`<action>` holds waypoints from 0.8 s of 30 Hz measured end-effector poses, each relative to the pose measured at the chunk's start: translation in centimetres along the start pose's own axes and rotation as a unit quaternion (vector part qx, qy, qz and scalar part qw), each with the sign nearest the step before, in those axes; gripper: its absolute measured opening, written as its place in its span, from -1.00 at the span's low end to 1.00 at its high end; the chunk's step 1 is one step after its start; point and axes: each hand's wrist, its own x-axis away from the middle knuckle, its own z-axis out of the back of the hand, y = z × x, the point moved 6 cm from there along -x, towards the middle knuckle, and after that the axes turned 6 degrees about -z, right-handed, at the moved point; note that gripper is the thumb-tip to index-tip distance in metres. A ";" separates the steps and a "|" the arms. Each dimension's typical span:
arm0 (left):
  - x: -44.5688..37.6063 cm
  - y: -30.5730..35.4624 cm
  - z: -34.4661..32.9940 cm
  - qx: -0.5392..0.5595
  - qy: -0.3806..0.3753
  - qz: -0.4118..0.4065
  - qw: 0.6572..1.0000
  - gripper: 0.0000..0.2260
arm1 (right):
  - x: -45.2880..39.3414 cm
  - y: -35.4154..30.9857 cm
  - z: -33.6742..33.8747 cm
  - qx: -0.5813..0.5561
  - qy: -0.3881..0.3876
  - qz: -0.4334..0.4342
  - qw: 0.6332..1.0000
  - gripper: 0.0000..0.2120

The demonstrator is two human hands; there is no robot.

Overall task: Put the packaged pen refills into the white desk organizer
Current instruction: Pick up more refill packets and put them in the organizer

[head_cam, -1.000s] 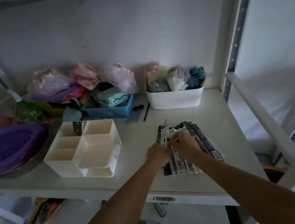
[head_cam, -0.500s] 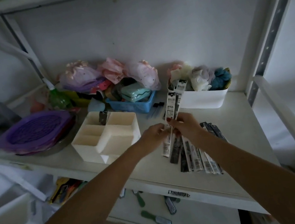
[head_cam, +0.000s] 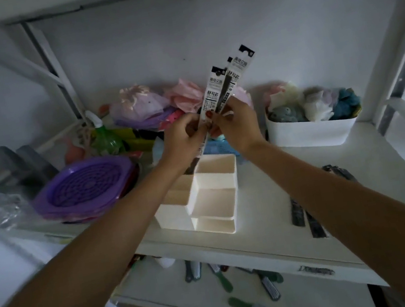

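Both hands hold a few long black-and-white packaged pen refills [head_cam: 224,82] upright above the white desk organizer [head_cam: 211,197]. My left hand [head_cam: 182,138] pinches their lower part from the left, and my right hand [head_cam: 237,126] grips them from the right. The organizer stands on the white shelf directly below the hands, its several open compartments partly hidden by my left forearm. More packaged refills [head_cam: 305,213] lie flat on the shelf to the right, partly covered by my right forearm.
A purple round tray [head_cam: 83,186] sits at the left with a green spray bottle [head_cam: 105,137] behind it. A blue basket [head_cam: 221,146] and pink bags lie behind the organizer. A white bin [head_cam: 310,132] of soft items stands at the back right. Brushes lie on the lower shelf.
Both hands lifted a few refill packets off the pile on the shelf and carried them up and left, over the organizer. The view shifted left with them.
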 end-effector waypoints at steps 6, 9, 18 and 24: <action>-0.2 -8.3 4.6 0.018 -0.033 0.022 0.999 -0.82 | -1.7 0.2 -8.5 0.191 0.006 0.007 0.981 -0.79; 0.6 -11.7 4.6 -0.005 -0.075 0.013 0.997 -0.81 | -1.1 2.5 -11.1 0.267 -0.028 -0.040 0.963 -0.84; -0.7 -12.3 2.8 0.088 -0.108 -0.029 0.990 -0.66 | -0.5 2.6 -10.0 0.266 0.107 -0.044 0.957 -0.81; 0.8 -15.3 0.4 -0.127 -0.198 -0.004 0.972 -0.77 | 0.4 5.6 -10.2 0.406 0.041 -0.105 0.907 -0.70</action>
